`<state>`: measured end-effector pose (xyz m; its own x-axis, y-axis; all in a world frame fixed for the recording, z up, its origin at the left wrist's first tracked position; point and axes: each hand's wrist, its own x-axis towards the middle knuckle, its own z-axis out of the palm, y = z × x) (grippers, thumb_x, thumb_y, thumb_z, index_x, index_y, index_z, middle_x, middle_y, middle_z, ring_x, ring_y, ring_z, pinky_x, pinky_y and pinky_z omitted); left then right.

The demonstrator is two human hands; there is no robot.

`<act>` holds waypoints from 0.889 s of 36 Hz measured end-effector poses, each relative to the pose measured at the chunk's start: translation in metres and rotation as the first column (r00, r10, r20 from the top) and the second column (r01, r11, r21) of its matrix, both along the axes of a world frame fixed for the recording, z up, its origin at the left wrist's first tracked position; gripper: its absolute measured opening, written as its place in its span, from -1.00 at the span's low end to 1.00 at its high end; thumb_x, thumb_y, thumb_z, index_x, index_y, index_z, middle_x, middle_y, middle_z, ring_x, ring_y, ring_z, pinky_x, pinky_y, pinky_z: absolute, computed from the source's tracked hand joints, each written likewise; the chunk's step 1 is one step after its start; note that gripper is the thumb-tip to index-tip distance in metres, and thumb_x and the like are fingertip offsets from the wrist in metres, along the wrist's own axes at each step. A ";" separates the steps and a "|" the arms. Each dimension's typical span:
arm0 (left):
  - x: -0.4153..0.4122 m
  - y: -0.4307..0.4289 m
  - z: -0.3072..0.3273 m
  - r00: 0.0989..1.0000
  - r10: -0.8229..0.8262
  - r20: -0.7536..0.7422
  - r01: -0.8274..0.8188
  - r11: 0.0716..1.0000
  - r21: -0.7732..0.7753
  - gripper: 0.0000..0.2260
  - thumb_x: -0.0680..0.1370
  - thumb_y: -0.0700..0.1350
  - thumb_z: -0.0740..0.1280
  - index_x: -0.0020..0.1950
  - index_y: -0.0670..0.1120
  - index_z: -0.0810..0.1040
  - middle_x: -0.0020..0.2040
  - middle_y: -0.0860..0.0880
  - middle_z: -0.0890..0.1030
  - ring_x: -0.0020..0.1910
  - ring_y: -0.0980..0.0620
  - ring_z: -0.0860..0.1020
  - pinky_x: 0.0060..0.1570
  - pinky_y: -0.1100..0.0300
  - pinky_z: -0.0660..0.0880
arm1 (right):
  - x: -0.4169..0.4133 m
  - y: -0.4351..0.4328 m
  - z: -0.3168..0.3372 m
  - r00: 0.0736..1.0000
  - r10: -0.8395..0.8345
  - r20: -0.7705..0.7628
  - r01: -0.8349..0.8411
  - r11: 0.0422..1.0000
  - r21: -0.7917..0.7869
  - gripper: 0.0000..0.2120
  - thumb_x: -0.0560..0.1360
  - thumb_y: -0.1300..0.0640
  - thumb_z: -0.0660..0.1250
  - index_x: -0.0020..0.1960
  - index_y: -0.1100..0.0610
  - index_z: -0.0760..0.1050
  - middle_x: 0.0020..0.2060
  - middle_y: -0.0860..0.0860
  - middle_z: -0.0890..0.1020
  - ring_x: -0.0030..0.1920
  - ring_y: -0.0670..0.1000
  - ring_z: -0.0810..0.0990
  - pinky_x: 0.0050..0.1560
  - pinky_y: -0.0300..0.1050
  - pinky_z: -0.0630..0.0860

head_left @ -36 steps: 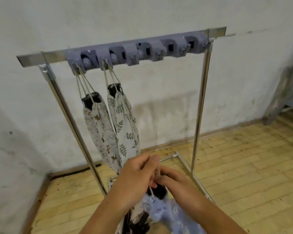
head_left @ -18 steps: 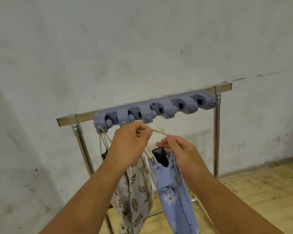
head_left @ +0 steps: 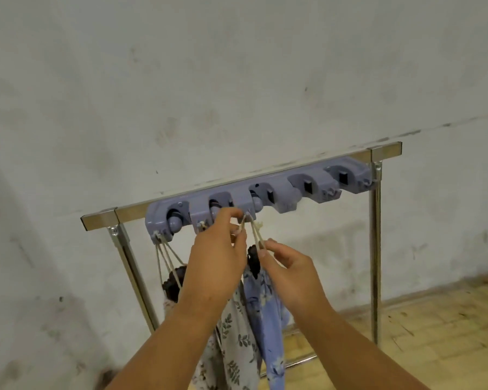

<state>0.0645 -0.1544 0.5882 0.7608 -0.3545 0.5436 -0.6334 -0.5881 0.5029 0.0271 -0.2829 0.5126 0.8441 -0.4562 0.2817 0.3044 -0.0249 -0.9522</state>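
- Three cloth bags hung at the rail (head_left: 130,218): a pale floral bag (head_left: 168,305), a leaf-print bag (head_left: 237,333) and a blue bag (head_left: 265,305).
- One purple holder (head_left: 307,184) with five slots sat on the rail, which two uprights carried.
- The blue bag hung under the holder's third slot, just beside the leaf-print bag. To its right, open space reached the right upright (head_left: 375,249) above the wooden floor (head_left: 434,319).
- The left grip (head_left: 217,249) pinched the blue bag's beige cord (head_left: 255,232) close under the holder, fingers curled.
- The right grip (head_left: 288,266) pinched the same cord lower down between thumb and forefinger, its other fingers loosely bent.
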 end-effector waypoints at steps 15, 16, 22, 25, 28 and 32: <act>-0.030 0.041 -0.167 0.772 -0.163 -0.615 0.309 0.941 0.138 -0.81 0.69 0.00 0.30 0.28 0.23 0.49 0.16 0.27 0.58 0.06 0.27 0.60 0.14 0.32 0.54 | -0.053 0.003 -0.152 0.911 -0.061 -0.408 0.129 0.981 0.143 -0.83 0.58 0.04 0.44 -0.13 0.11 0.67 -0.27 0.06 0.66 -0.25 0.05 0.59 -0.14 0.09 0.62; -0.027 0.044 -0.183 0.723 -0.159 -0.673 0.331 0.934 0.134 -0.83 0.69 0.01 0.31 0.25 0.23 0.52 0.14 0.25 0.60 0.05 0.25 0.61 0.15 0.26 0.56 | -0.058 0.005 -0.168 0.891 -0.041 -0.452 0.118 0.983 0.142 -0.82 0.57 0.05 0.44 -0.15 0.12 0.66 -0.29 0.09 0.64 -0.26 0.06 0.58 -0.15 0.09 0.62; -0.013 0.066 -0.287 0.611 -0.100 -0.785 0.353 0.922 0.157 -0.89 0.68 0.10 0.30 0.16 0.24 0.58 0.09 0.21 0.64 0.01 0.22 0.63 0.11 0.12 0.59 | -0.088 0.003 -0.266 0.786 -0.057 -0.615 0.138 0.987 0.086 -0.83 0.58 0.12 0.44 -0.18 0.09 0.65 -0.30 0.07 0.64 -0.25 0.05 0.57 -0.15 0.08 0.59; -0.008 0.073 -0.338 0.555 -0.077 -0.828 0.348 0.926 0.148 -0.89 0.68 0.10 0.30 0.17 0.23 0.58 0.10 0.20 0.65 0.02 0.22 0.64 0.10 0.16 0.59 | -0.100 -0.003 -0.314 0.723 -0.067 -0.688 0.166 0.983 0.079 -0.88 0.60 0.12 0.42 -0.10 0.11 0.65 -0.20 0.21 0.65 -0.23 0.07 0.60 -0.19 0.05 0.61; -0.005 0.078 -0.386 0.484 -0.039 -0.874 0.379 0.910 0.169 -0.84 0.68 0.07 0.29 0.24 0.19 0.58 0.10 0.20 0.63 0.04 0.23 0.63 0.10 0.22 0.57 | -0.111 -0.008 -0.362 0.655 -0.097 -0.750 0.166 0.986 0.018 -0.86 0.60 0.11 0.41 -0.08 0.16 0.64 -0.17 0.24 0.66 -0.22 0.09 0.59 -0.24 -0.03 0.59; 0.003 0.090 -0.454 0.405 0.053 -0.913 0.383 0.897 0.222 -0.82 0.69 0.06 0.27 0.28 0.20 0.55 0.15 0.21 0.60 0.08 0.22 0.60 0.00 0.28 0.50 | -0.125 -0.015 -0.419 0.574 -0.137 -0.808 0.140 0.988 -0.068 -0.84 0.60 0.13 0.41 -0.12 0.19 0.64 -0.28 0.18 0.65 -0.26 0.06 0.58 -0.24 0.03 0.58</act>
<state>0.0673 -0.0645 0.1340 0.6239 -0.5165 -0.5865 -0.0641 -0.7817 0.6203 -0.0975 -0.2983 0.0936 0.6475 -0.5872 -0.4857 -0.5975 0.0045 -0.8019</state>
